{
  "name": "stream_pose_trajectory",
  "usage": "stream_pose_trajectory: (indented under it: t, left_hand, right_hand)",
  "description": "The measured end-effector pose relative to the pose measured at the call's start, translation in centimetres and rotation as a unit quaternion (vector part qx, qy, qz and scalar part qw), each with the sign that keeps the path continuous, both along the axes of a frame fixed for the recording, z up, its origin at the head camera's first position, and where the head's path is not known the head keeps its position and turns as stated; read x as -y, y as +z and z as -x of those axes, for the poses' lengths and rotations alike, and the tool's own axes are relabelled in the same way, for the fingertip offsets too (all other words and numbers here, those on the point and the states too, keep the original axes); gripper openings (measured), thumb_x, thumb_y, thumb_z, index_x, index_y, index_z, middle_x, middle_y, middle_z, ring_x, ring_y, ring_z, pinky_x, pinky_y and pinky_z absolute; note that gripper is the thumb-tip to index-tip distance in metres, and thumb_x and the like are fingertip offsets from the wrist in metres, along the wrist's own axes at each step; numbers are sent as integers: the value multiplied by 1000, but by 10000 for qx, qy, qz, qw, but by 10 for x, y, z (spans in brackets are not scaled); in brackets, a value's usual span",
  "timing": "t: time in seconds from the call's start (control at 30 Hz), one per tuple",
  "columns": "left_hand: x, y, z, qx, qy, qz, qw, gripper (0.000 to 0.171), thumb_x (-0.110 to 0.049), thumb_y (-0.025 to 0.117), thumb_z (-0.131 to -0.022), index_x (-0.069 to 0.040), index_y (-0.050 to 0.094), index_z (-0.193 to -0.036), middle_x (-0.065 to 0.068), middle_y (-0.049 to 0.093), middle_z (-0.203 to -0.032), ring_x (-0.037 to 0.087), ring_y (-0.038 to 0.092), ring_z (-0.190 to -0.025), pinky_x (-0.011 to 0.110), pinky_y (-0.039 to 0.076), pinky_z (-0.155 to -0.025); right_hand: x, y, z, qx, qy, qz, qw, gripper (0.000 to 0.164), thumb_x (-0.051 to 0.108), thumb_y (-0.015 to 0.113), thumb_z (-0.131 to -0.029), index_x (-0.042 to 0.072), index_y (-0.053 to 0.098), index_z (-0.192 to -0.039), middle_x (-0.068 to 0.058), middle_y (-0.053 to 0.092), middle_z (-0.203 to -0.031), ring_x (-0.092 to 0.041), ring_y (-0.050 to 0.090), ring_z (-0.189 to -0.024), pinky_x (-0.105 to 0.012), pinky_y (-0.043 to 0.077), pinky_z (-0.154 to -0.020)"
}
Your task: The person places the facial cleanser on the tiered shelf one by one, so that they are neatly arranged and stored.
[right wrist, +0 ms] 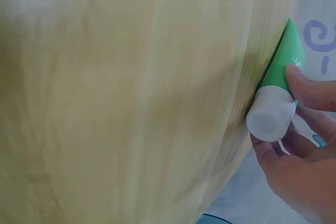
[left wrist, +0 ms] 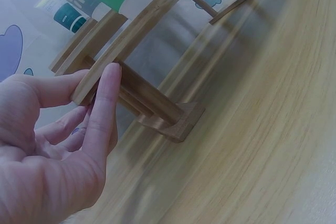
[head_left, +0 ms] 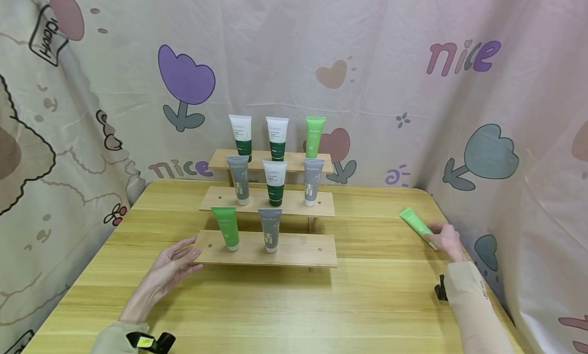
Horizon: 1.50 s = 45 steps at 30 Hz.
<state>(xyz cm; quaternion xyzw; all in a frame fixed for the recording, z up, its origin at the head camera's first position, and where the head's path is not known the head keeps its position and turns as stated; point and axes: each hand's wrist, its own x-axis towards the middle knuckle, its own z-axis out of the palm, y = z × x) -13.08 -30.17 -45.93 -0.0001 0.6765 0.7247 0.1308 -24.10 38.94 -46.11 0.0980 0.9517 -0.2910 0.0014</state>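
Observation:
My left hand pinches the left end of the lowest board of a three-step wooden display rack; the left wrist view shows the board's end between thumb and finger. A green squeeze tube is at the table's right side, and my right hand grips it near its cap end. Its white cap faces the right wrist camera. On the lowest board a green tube and a grey tube stand on their caps, with bare wood to their right.
The middle step bears a white-and-green tube between two grey tubes, one being the right grey tube. Two white-and-green tubes and a green tube line the top step. A printed curtain hangs behind the wooden table.

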Motion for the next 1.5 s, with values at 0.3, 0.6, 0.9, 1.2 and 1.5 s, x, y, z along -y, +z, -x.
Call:
stream_pose_trajectory:
  t: [0.3,0.6,0.9,1.2,1.5]
  left_hand:
    - [-1,0,0,25,20,-15,10000,75,-13,50,-107,7,-1,-158,36,-4,-162,-4,62,-104,18,60,-94]
    - [0,0,1,8,30,-29,10000,75,-12,50,-106,6,0,-158,36,-3,-161,-2,62,-103,18,60,-95]
    - [1,-1,0,-9,-55,-23,10000,76,-12,50,-106,7,-2,-158,38,-10,-161,-5,61,-105,18,60,-95]
    - [1,0,1,9,-22,-2,10000,75,-12,50,-107,7,-1,-158,37,-6,-161,-3,61,-104,18,60,-94]
    - [1,0,1,19,-24,-9,10000,75,-13,50,-107,7,-1,-158,37,-4,-161,-3,62,-104,18,60,-95]
  right_hand:
    - [1,-4,0,-169,144,-137,9997,48,12,63,-93,-17,53,-130,-39,56,-129,-54,53,-117,-65,46,-97]
    - [2,-5,0,-317,107,-125,9994,46,11,64,-93,-17,55,-128,-39,57,-127,-54,54,-115,-66,45,-98]
    - [7,-5,1,-529,118,54,9985,45,7,63,-92,-19,54,-128,-41,58,-122,-54,55,-112,-64,48,-94]
    - [19,2,-1,-584,111,414,9974,46,2,59,-93,-21,50,-132,-42,56,-122,-49,55,-108,-46,52,-83]
    - [34,10,-4,-733,293,739,9941,46,0,58,-94,-22,48,-133,-43,55,-123,-48,58,-106,-14,44,-66]
